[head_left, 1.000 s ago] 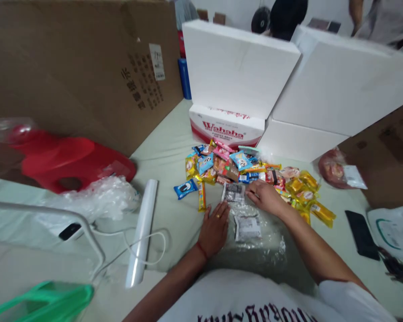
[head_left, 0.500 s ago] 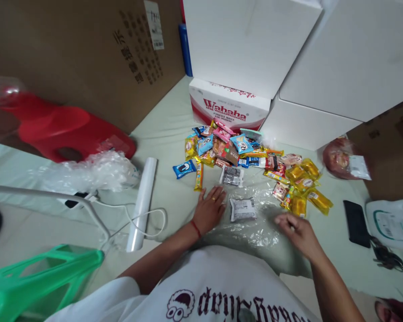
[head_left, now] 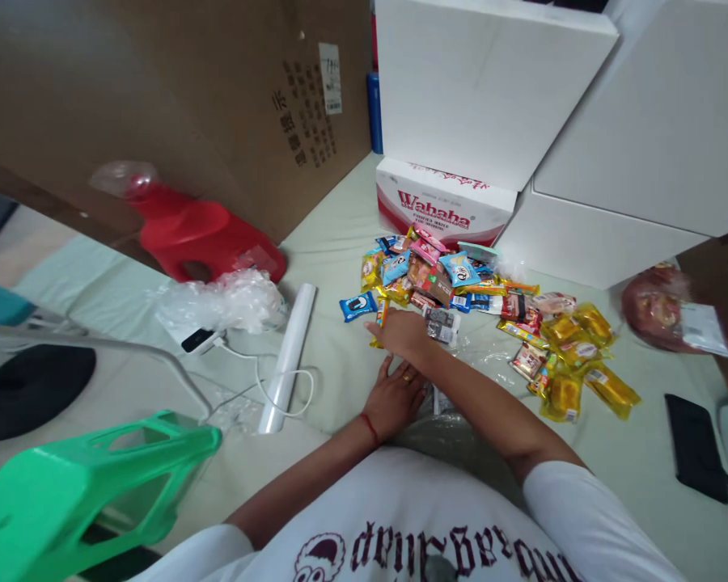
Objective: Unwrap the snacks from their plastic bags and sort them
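A big brown cardboard box [head_left: 175, 97] fills the upper left, and white foam boxes [head_left: 491, 73] stand stacked at the top right, with a red and white Wahaha carton [head_left: 442, 206] tucked under them. On the pale green cloth [head_left: 333, 242] a red plastic stool [head_left: 200, 234] lies near the cardboard, and a green stool [head_left: 85, 485] sits at the lower left. A white roll [head_left: 288, 356] lies beside crumpled clear plastic [head_left: 224, 299], with a white cable looped over its near end. A black phone [head_left: 695, 444] lies at the far right.

In the middle spreads a heap of snack packets [head_left: 479, 299], blue, pink and yellow. The right forearm crosses leftward over the clear plastic bag [head_left: 455, 428], and the right hand [head_left: 404, 331] rests palm down at the near left edge of the heap, fingers stretched toward a yellow packet [head_left: 379, 315] and just beside a grey packet [head_left: 442, 323]; whether it pinches anything I cannot tell. The left hand [head_left: 394, 396] lies flat just below it, fingers spread and pressed on the cloth at the bag's left edge, a ring on one finger and a red thread at the wrist. The blue packet [head_left: 357, 305] lies apart, left of the heap
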